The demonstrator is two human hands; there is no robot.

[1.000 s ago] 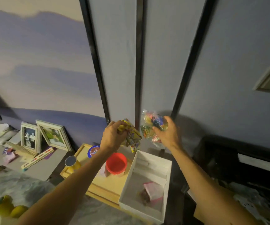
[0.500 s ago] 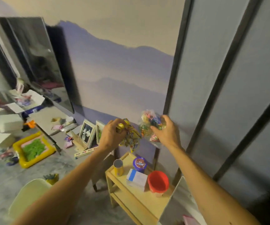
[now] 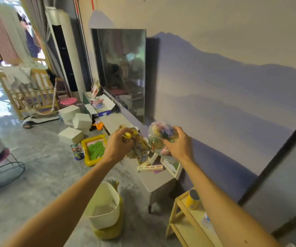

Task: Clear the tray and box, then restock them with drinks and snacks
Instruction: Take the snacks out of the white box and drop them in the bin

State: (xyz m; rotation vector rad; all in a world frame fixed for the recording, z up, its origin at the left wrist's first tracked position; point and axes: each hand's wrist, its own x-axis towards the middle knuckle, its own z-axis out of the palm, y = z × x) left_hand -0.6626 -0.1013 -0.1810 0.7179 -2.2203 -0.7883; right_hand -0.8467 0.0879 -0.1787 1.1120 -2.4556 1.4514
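My left hand point(image 3: 118, 146) is closed around a bunch of yellow snack packets point(image 3: 140, 150) that hang down from its fingers. My right hand point(image 3: 178, 146) grips a clear bag of colourful sweets point(image 3: 158, 134). Both hands are held out in front of me at chest height, above the low grey cabinet point(image 3: 158, 180). The wooden tray table point(image 3: 188, 223) shows at the lower right, partly hidden by my right arm, with a yellow can point(image 3: 193, 200) on it. The white box is out of view.
A white and yellow bin point(image 3: 106, 211) stands on the floor below my left arm. Picture frames point(image 3: 172, 165) lean on the grey cabinet. A yellow tray of green sand point(image 3: 94, 149), white boxes point(image 3: 82, 120), a wall TV point(image 3: 122, 72) and a wooden cot point(image 3: 31, 93) lie further left.
My view has swung left, away from the tray table and white box towards the room. Both hands keep their packets and stay side by side in front of me.
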